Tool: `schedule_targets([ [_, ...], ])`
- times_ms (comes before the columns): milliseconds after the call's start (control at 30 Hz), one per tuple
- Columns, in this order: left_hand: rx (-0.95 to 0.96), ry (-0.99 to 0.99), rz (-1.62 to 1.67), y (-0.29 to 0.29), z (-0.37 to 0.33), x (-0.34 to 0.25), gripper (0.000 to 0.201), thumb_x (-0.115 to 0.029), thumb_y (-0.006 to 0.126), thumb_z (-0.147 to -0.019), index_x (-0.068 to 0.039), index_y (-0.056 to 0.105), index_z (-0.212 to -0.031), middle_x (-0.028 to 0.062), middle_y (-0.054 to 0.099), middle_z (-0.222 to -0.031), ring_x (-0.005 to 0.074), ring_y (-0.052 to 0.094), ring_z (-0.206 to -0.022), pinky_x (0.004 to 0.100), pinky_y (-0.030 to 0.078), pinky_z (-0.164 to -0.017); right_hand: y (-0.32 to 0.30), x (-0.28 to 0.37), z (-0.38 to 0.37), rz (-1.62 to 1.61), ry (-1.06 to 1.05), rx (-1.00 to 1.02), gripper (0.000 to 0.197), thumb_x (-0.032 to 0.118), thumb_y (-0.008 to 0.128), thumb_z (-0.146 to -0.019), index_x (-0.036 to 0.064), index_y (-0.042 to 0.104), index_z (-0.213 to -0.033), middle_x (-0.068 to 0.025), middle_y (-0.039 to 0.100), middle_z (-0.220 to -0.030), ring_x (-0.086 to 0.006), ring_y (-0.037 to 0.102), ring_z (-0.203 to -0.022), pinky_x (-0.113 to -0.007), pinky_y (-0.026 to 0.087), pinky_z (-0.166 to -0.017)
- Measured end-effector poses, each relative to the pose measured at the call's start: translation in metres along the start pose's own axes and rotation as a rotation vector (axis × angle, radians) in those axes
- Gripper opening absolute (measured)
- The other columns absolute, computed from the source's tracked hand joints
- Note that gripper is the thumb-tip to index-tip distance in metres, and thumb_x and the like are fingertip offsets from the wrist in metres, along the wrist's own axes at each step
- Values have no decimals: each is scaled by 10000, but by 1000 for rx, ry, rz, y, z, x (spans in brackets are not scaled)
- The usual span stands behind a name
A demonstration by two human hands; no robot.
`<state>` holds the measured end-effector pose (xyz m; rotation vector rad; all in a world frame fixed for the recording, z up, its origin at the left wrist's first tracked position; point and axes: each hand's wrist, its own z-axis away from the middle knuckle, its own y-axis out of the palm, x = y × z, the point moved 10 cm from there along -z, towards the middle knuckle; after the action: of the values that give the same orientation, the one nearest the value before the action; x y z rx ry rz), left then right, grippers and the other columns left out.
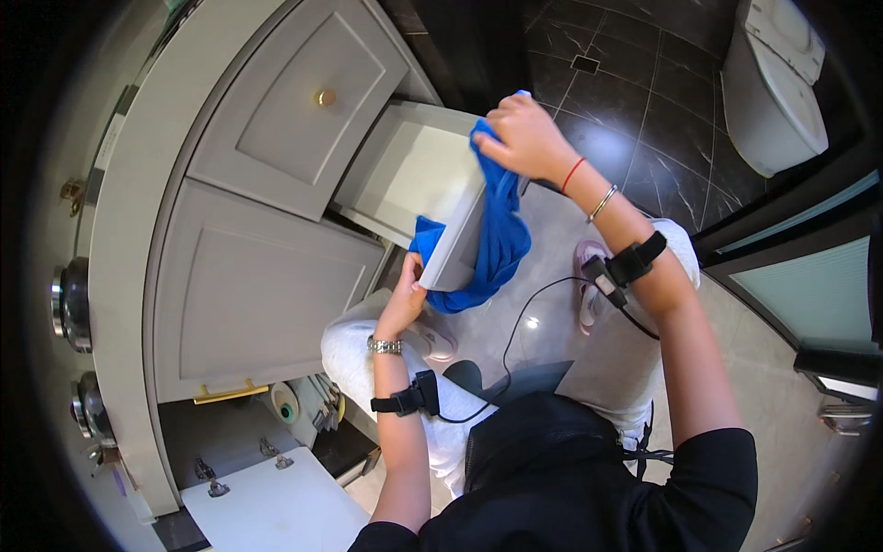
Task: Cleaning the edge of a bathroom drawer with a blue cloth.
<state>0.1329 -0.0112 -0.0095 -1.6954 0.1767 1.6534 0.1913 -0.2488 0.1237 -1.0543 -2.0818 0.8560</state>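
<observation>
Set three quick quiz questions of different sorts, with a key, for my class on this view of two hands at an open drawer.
1. Multiple choice: What hangs over the front of the open pale-grey drawer?
a) a white towel
b) a soft blue cloth
c) a brown paper bag

2. Short answer: Which hand's wrist carries the thin red cord bracelet?

3. True or false: A round gold metal knob sits on a grey panelled cabinet front.

Key:
1. b
2. The right hand
3. True
</observation>
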Motion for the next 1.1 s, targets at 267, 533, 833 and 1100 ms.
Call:
schedule_targets([
  [267,-32,64,-66,9,-13,-19,831,-822,322,-801,-45,375,-1092,32,361,-935,146,368,-872,256,356,-795,8,70,19,-182,-167,115,658,651,582,-784,0,681,-791,-165,650,-761,-317,601,-808,-384,436,-850],
  [533,-34,83,-47,5,-9,-14,828,-814,316,-812,-38,376,-1096,46,371,-956,157,379,-901,272,359,-857,-14,-36,-6,151,79,-26,489,487,559,-829,22,708,-824,-143,665,-867,-275,611,-900,-392,432,-880],
  [833,-29,82,-53,4,-6,-8,843,-820,313,-802,-35,369,-1105,49,382,-967,154,388,-907,278,360,-848,7,12,1,55,-123,17,450,436,559,-837,15,704,-771,-149,667,-778,-312,630,-812,-425,413,-968],
  [1100,-51,106,-55,4,-8,-14,838,-817,318,-806,-34,366,-1103,49,363,-945,155,378,-894,271,356,-831,-4,12,4,-21,-112,29,446,460,594,-823,30,713,-821,-159,670,-803,-309,631,-825,-393,477,-792],
])
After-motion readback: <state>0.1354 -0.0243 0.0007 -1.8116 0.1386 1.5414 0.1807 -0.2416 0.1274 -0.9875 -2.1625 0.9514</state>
